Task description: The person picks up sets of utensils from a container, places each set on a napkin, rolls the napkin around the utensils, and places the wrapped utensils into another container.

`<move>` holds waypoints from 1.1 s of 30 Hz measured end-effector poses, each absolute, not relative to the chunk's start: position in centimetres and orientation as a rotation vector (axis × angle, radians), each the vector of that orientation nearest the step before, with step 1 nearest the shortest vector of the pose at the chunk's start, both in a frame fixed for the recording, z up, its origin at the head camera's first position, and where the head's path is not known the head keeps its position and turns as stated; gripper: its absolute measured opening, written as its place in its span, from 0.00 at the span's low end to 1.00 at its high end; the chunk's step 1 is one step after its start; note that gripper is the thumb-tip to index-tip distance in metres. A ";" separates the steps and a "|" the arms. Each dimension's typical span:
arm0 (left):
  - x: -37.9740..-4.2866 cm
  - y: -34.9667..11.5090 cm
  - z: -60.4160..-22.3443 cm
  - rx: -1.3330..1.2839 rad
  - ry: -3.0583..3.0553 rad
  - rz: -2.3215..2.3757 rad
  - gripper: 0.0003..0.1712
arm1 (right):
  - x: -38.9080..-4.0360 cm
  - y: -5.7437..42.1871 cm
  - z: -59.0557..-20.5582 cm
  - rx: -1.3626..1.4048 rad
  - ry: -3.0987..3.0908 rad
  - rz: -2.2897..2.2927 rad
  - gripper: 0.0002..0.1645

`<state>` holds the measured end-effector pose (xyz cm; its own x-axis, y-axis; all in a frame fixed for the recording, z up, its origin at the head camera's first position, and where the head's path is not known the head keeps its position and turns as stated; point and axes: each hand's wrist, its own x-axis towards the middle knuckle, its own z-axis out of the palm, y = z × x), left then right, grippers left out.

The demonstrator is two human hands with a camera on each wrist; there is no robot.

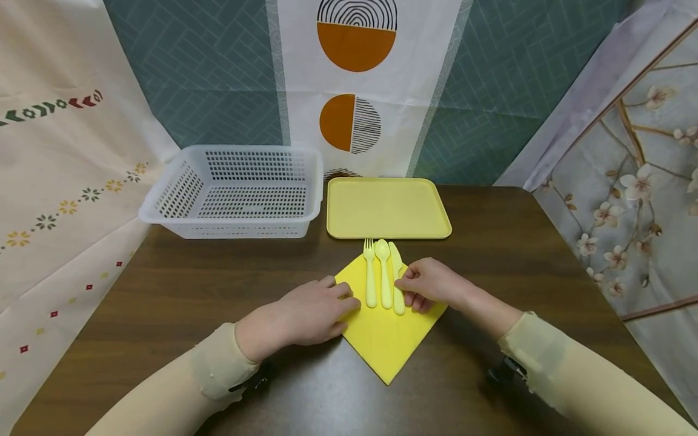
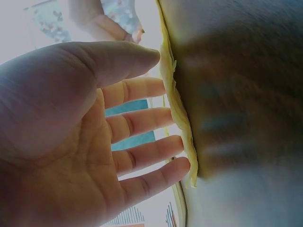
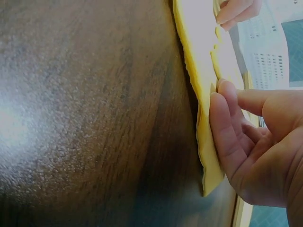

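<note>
A folded yellow napkin (image 1: pixel 386 345) lies turned like a diamond on the table. On its upper part a pale yellow plastic fork (image 1: pixel 370 278), spoon (image 1: pixel 384 278) and knife (image 1: pixel 396 261) lie side by side, heads pointing away from me. My left hand (image 1: pixel 311 312) rests its spread, slightly bent fingertips on the napkin's left side; the left wrist view shows the palm (image 2: pixel 61 156) holding nothing. With thumb and index finger, my right hand (image 1: pixel 436 283) pinches the knife's handle, its other fingers curled against the napkin. In the right wrist view those two fingertips (image 3: pixel 226 87) meet at the cutlery's edge.
Just beyond the napkin lies a yellow rectangular tray (image 1: pixel 388 209), close to the fork and spoon tips. A white perforated basket (image 1: pixel 251 227) stands to its left at the back. The brown wooden table (image 1: pixel 218 266) is bordered by patterned cloths (image 1: pixel 207 72).
</note>
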<state>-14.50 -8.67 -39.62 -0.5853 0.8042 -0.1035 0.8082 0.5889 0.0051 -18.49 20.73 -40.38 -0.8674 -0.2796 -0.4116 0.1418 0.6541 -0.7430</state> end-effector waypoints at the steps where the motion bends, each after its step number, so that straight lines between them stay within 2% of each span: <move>1: -14.5 -8.7 -39.6 1.386 2.717 -0.063 0.18 | -18.5 20.7 -40.4 -0.105 2.375 -1.124 0.16; 33: -14.6 -8.9 -39.5 1.431 2.717 -0.055 0.17 | -19.4 20.4 -40.2 -0.257 2.589 -0.895 0.18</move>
